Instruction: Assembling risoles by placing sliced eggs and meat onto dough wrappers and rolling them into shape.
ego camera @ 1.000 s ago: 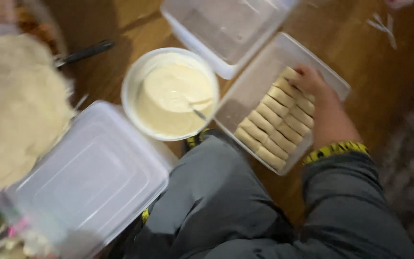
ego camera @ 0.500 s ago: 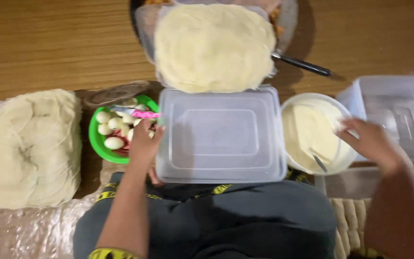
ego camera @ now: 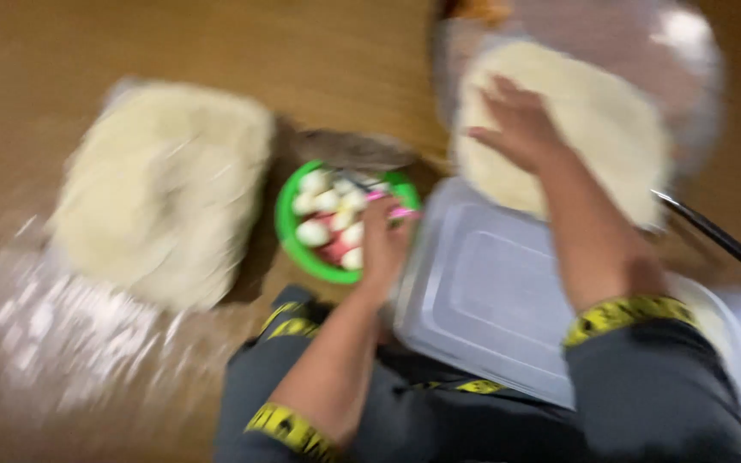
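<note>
Brown wooden flooring [ego camera: 216, 51] is seen beneath the work. Nearest, a clear rectangular plastic lid [ego camera: 490, 300] lies flat. The left hand [ego camera: 385, 244], grip unclear through blur, stays at the green bowl of white pieces [ego camera: 328, 225]. The right hand [ego camera: 521, 124], moved from the cream tub, rests spread on the pale round dough sheet [ego camera: 593, 129].

Frame motion-blurred. Left hand [ego camera: 385, 244] reaches forward from lower centre, bare forearm angled up and slightly right, dark sleeve with a yellow patterned cuff near the elbow. Its fingers [ego camera: 379, 214] curl downward; whether they grip anything cannot be told through the blur. Right hand [ego camera: 518, 127] is stretched further forward, palm down, fingers [ego camera: 497, 90] spread flat and open. Right forearm runs down and right into a dark sleeve with a yellow cuff. Hands well apart, right ahead of left.
</note>
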